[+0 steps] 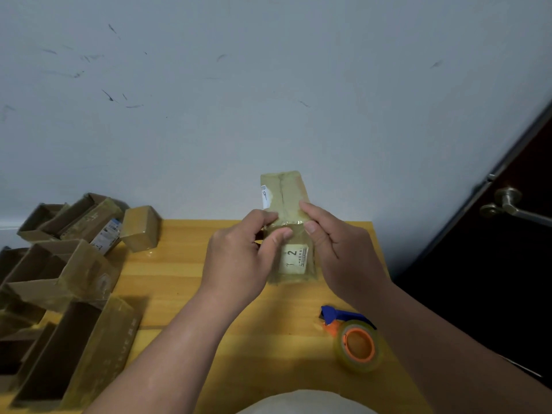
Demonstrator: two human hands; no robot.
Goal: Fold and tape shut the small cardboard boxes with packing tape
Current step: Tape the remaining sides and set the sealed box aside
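A small cardboard box (285, 194), glossy with tape and bearing a white label with a "2", is held up above the wooden table (185, 279). My left hand (239, 258) grips its left side, thumb and fingers curled round the edge. From the right, my right hand (337, 249) pinches it, thumb on the front face. The box's upper part stands against the wall. A roll of clear packing tape on an orange and blue dispenser (357, 342) lies on the table at the right, below my right forearm.
Several open and flattened cardboard boxes (59, 282) crowd the table's left side, and a closed small box (140, 228) sits at the back left. A dark door with a metal handle (507, 201) is at the right. The wall stands right behind the table.
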